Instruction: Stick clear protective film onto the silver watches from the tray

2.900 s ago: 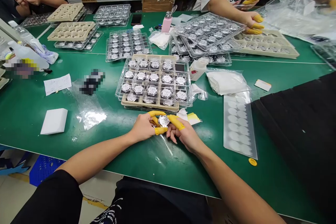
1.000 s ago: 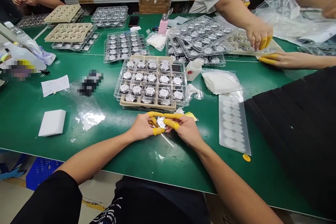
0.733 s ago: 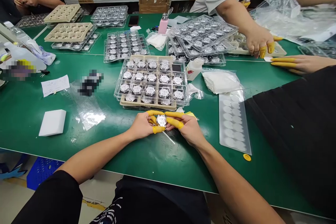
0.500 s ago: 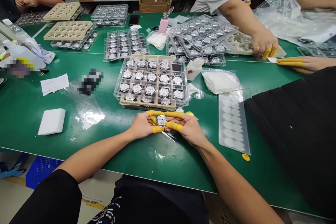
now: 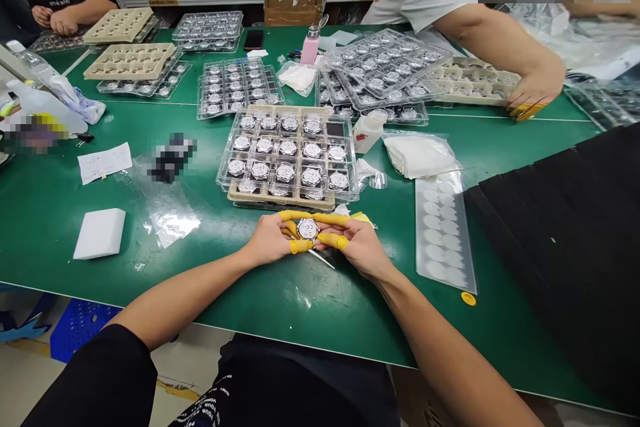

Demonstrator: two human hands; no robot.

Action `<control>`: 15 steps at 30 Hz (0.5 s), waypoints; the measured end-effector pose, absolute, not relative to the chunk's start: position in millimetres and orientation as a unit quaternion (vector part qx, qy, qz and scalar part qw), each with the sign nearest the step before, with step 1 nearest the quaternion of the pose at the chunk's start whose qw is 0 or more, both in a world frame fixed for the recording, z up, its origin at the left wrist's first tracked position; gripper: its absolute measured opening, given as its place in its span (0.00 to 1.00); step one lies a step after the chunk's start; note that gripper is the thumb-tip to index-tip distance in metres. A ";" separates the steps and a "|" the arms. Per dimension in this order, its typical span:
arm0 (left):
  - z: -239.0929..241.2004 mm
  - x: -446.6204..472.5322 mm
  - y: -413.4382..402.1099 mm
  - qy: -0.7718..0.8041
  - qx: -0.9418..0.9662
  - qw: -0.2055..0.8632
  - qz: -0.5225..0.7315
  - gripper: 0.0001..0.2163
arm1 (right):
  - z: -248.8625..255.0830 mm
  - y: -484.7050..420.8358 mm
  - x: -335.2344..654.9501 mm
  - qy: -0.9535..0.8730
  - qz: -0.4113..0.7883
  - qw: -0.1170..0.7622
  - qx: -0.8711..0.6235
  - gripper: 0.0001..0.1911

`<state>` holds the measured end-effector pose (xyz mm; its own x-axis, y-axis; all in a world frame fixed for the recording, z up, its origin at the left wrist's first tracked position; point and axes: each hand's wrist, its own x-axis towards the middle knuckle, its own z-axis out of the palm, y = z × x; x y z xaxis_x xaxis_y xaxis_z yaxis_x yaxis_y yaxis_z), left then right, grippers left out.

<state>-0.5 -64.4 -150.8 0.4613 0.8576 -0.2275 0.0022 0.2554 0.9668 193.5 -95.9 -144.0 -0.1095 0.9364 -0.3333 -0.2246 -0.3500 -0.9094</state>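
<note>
A round silver watch case (image 5: 307,229) with printed marks on its face-up side is held between both hands, low over the green table. My left hand (image 5: 270,238) grips it from the left, thumb and index finger in yellow finger cots. From the right, my right hand (image 5: 361,243) pinches the same case, also in yellow cots. Right behind the hands stands a stack of trays (image 5: 289,153), its top clear tray filled with similar silver cases except for a dark slot at the back right. A thin white stick (image 5: 323,259) lies under the hands.
A white foam block (image 5: 99,233), a paper slip (image 5: 105,163) and a plastic bag (image 5: 167,210) lie left. On the right are a sheet of round stickers (image 5: 443,233), a white bottle (image 5: 369,131) and a yellow finger cot (image 5: 469,298). A co-worker's hand (image 5: 533,90) is beside a beige tray (image 5: 475,80).
My hands and the watch case stay almost still. The co-worker's hand at the back right has shifted right, and another hand at the right edge has gone from view.
</note>
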 end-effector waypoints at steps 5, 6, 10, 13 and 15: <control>-150.8 -0.6 -63.2 0.419 0.513 0.682 0.309 0.33 | -146.8 -95.5 192.4 -0.367 0.647 0.441 -0.502 0.26; -150.7 -0.4 -63.2 0.418 0.511 0.684 0.309 0.33 | -147.2 -95.6 192.2 -0.370 0.647 0.441 -0.500 0.24; -151.8 0.6 -64.1 0.411 0.505 0.689 0.317 0.32 | -147.1 -95.5 192.1 -0.379 0.646 0.438 -0.497 0.21; -153.5 0.7 -65.0 0.411 0.503 0.692 0.315 0.32 | -145.5 -94.2 192.9 -0.376 0.648 0.429 -0.505 0.25; -154.0 0.3 -65.3 0.411 0.506 0.691 0.313 0.32 | -144.3 -93.6 193.1 -0.378 0.656 0.425 -0.496 0.26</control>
